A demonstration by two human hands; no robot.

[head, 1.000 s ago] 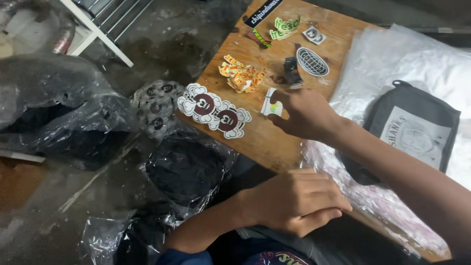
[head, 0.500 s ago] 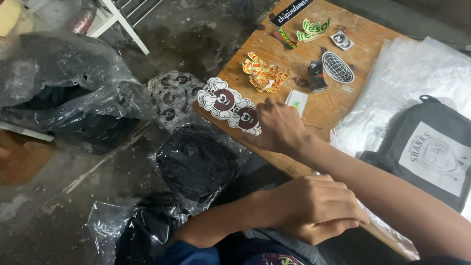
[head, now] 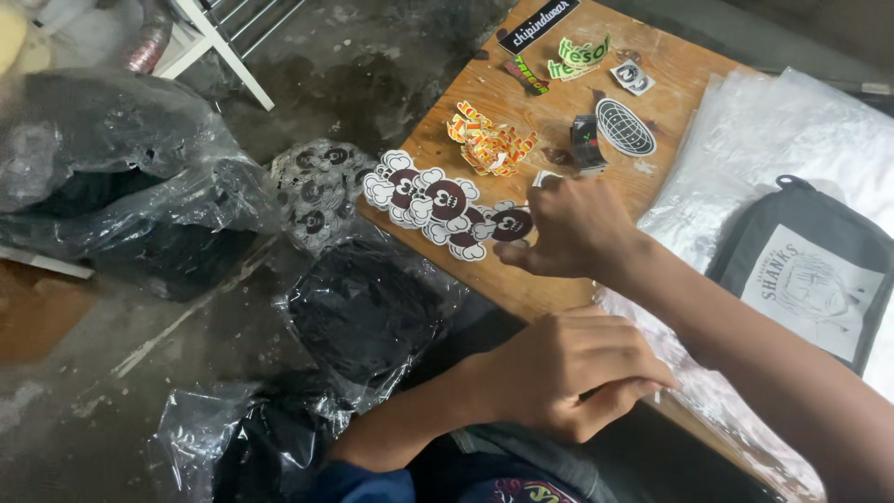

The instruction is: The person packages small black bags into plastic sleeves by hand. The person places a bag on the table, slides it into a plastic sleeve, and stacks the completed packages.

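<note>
Reaching over the wooden surface (head: pixel 559 289), the right hand (head: pixel 573 228) pinches a skull sticker (head: pixel 510 224) from the row, while the left hand (head: pixel 568 373) rests curled, its hold unclear.

- The wooden board (head: pixel 559 289) is bare, matt plywood with a visible grain.
- The skull stickers (head: pixel 438 205) are glossy printed paper or vinyl.
- The oval sticker (head: pixel 625 127) has a smooth sheen.
- The clear bags (head: pixel 773 140) are thin, shiny, crinkled plastic.
- The black pouch (head: pixel 819 279) is matt cloth.
- The floor (head: pixel 354 84) is rough, stained concrete.
- The wrapped bundle (head: pixel 363 312) is dark cloth under glossy film.
</note>
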